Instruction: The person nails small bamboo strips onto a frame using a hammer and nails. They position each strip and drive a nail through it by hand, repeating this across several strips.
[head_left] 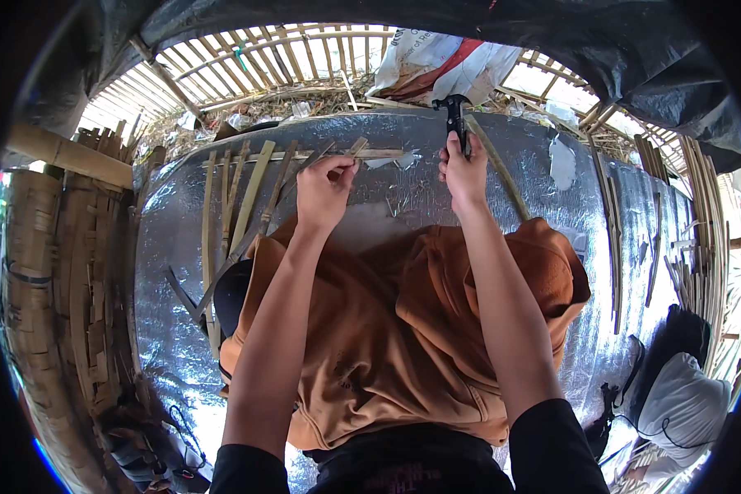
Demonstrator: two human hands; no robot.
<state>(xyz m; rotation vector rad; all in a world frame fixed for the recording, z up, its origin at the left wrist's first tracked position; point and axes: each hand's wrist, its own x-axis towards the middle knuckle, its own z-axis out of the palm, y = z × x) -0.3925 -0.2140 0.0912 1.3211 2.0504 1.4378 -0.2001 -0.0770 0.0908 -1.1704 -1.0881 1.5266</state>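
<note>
My right hand [467, 174] grips a black hammer [454, 119] by its handle, with the head up and pointing away from me. To its left, my left hand [325, 191] is closed in a pinch; whatever the fingertips hold is too small or hidden to make out. Just beyond those fingertips a short piece of bamboo [359, 146] lies against a thin crosswise strip [387, 153]. Several long bamboo strips [253, 185] lie side by side left of my left hand. Another bamboo strip [497, 165] slants from near the hammer toward my right knee.
Silvery foil sheeting [173, 272] covers the surface under me. Large bamboo pieces [37, 272] stand at the left edge. More strips [613, 239] lie on the right, near a white bag [683, 403]. A white-and-red sack [449, 66] and slatted bamboo fencing [263, 58] are beyond.
</note>
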